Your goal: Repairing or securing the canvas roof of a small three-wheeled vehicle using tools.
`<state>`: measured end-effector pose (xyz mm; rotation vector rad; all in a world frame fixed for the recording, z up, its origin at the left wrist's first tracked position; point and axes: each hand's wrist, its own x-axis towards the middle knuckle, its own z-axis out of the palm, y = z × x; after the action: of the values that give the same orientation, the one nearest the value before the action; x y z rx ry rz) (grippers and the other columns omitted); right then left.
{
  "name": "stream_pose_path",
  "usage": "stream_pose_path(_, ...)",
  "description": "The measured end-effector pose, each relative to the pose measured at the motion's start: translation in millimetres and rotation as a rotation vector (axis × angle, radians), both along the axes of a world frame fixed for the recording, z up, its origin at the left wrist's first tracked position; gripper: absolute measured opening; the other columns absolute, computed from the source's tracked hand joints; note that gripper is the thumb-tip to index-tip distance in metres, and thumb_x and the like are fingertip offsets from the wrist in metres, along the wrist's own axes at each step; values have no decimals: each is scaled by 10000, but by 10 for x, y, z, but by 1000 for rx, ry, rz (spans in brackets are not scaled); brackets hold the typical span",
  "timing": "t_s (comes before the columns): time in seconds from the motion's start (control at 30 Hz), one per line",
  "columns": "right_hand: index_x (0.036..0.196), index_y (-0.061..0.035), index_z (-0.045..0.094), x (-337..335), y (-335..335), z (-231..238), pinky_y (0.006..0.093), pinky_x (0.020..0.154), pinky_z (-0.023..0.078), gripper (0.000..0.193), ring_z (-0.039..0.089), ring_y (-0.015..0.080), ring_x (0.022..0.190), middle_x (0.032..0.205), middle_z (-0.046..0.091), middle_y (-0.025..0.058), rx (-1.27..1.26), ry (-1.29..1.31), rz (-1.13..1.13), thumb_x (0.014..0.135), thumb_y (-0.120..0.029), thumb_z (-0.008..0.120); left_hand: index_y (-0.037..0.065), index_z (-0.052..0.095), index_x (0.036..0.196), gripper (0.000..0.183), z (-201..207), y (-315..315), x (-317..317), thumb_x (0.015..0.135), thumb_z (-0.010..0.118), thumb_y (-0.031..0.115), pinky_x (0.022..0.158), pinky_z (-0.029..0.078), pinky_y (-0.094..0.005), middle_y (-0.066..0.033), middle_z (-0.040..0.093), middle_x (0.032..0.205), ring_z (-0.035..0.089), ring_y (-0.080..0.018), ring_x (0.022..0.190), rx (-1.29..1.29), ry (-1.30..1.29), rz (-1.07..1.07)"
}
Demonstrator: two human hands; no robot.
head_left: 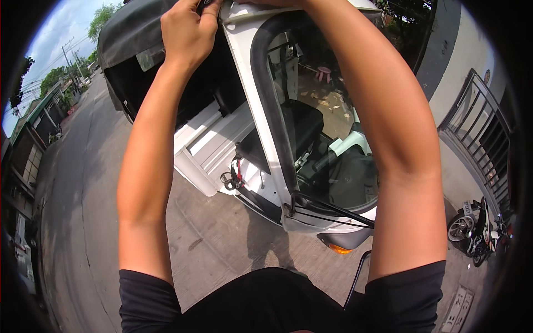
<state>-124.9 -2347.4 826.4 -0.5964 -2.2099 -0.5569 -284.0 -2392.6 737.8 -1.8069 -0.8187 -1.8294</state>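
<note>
Up by the white vehicle's roof (247, 12), your left hand (190, 23) and right hand (280, 2) are raised; whether their fingers grasp anything, I cannot tell.

Grey concrete ground (194, 266) stretched beneath the white vehicle (262, 122); a motorcycle (478, 233) stood on it at right, and a dark shadow (269, 238) lay across it.

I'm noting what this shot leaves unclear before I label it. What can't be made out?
All in the head view:
- Right hand: mostly cut off by the top edge, so its grip can't be told.
- Left hand: fingers run to the top edge; what they hold is unclear.
- Roof of the white vehicle: cut off by the top edge.
- Windshield: partly hidden by the right arm.
</note>
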Motion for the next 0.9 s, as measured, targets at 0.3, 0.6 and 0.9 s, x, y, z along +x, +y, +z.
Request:
stream_pose_path(0.3, 903, -3, 739, 14, -8, 91, 373, 748, 541, 206, 702, 272, 764, 832, 723, 196, -257, 58, 93, 757, -146, 766, -43, 662, 996, 96, 131, 179, -66, 926, 614, 1, 725, 502, -253, -72, 691, 827, 608, -82, 782, -11, -31, -126)
stream_pose_path(0.6, 849, 52, 717, -54, -43, 148, 389, 753, 544, 294, 701, 337, 800, 821, 693, 266, -248, 67, -92, 713, -203, 776, -26, 665, 1020, 122, -197, 197, 7, 905, 636, -56, 705, 498, -234, -44, 674, 862, 595, -74, 762, 23, -26, -230)
stream_pose_path(0.9, 1029, 64, 665, -215, -86, -62, 448, 872, 548, 424, 675, 408, 998, 1016, 680, 297, -19, 148, -263, 779, -266, 757, -10, 680, 1053, 191, -275, 172, 36, 871, 666, -67, 750, 531, -244, -71, 705, 906, 656, -93, 816, 99, -43, -117)
